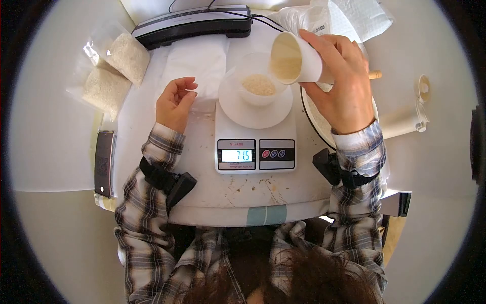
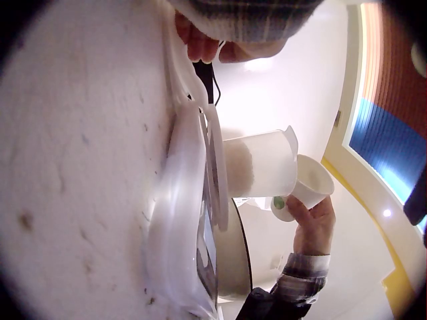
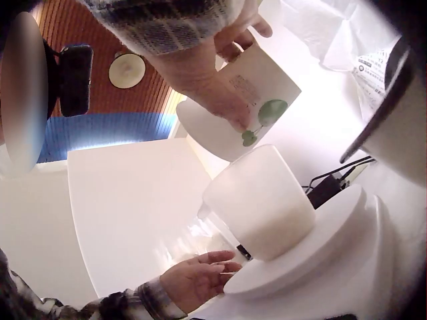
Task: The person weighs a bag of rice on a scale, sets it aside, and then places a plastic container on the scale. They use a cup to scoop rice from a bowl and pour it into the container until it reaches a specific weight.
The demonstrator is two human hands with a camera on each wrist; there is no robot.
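The right hand [image 1: 349, 81] grips a white paper cup [image 1: 296, 58], tilted over a translucent container [image 1: 257, 86] with pale grains at its bottom. In the right wrist view the cup [image 3: 240, 100] shows a green print and its rim is just above the container [image 3: 260, 200]. That container stands on the round white plate [image 1: 255, 119] of a kitchen scale [image 1: 255, 131], whose display reads 71.5. To the left of the scale, the left hand [image 1: 175, 104] hovers with loosely bent fingers and holds nothing.
Two bags of grains [image 1: 106, 88] lie at the left, above a phone [image 1: 105, 164]. A vacuum sealer [image 1: 192, 25] stands at the back, with white bags [image 1: 195, 66] before it. A large round pot [image 1: 316, 119] is partly under the right hand; a white pitcher [image 1: 400, 123] lies further right.
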